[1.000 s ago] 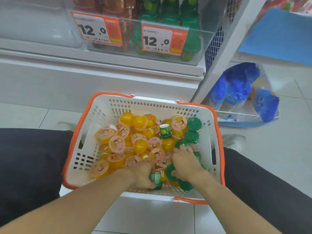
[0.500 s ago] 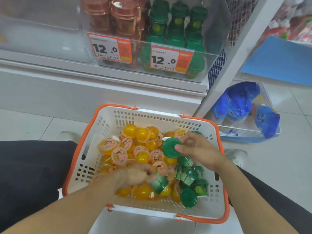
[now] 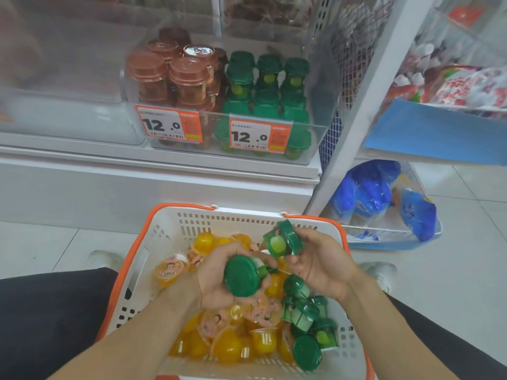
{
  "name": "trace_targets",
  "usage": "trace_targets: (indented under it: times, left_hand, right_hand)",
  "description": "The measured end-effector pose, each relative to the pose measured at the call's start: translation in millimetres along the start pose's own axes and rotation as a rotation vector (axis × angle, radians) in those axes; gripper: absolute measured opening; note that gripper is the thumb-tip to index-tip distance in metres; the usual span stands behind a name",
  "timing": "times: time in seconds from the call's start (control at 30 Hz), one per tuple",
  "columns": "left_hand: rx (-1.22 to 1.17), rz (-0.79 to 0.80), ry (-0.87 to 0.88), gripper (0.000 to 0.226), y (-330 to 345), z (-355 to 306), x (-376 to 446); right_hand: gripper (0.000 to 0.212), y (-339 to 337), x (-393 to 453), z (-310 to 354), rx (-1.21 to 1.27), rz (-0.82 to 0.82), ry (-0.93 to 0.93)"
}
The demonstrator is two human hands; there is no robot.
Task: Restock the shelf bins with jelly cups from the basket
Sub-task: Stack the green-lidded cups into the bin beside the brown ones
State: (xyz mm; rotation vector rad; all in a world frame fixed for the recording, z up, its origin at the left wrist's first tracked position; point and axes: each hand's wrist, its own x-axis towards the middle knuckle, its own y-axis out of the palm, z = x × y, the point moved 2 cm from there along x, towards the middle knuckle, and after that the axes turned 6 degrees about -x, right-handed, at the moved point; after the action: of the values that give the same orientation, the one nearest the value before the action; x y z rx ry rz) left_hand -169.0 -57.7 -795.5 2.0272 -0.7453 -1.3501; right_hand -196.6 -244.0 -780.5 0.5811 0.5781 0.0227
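— Hands first: what does each one carry?

— Left hand (image 3: 219, 281) has its grip closed round a green-lidded jelly cup (image 3: 242, 275), lid turned toward the camera. Right hand (image 3: 321, 264) holds a second green cup (image 3: 284, 238) in its grip, pinched between the fingers (image 3: 299, 259) and tilted on its side. Both cups hang just above the basket (image 3: 170, 231), over its middle.

— Why only green ones?

— Probably sorting by kind. The clear shelf bin (image 3: 315, 138) behind the basket, up on the shelf, keeps green cups (image 3: 267, 86) in its right part and brown-lidded cups (image 3: 175, 75) in its left, each behind its own price tag (image 3: 259, 137). Two cups of one kind can go into one compartment in a single reach.

— And what is left in the basket?

— Plenty. More green cups (image 3: 307, 319) lie heaped along its right side, some tipped over; orange jelly cups (image 3: 227, 346) fill the rest. No orange cups show on the shelf behind the basket.

— So how far along?

— Early, by the look of the load. The next move likely calls for lifting both cups up and forward from the basket and setting them lid-up on the green stacks, which look tall enough to topple if knocked.
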Motion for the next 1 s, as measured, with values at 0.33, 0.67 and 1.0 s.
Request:
trace_targets:
  times: [0.33, 0.67, 1.0]
  left_hand:
    - [0.125, 0.151, 0.091, 0.053, 45, -19, -24]
    - [0.259, 0.024, 0.405, 0.054, 96, -84, -74]
    - [0.368, -0.304, 0.481, 0.021, 97, -135, -82]
  right_hand:
    - [0.036, 44, -9, 32, -0.359, -0.156, -0.116]
    - [0.037, 127, -47, 124, -0.839, -0.218, -0.616]
    - [0.038, 134, 20, 222, -1.189, -0.523, -0.728]
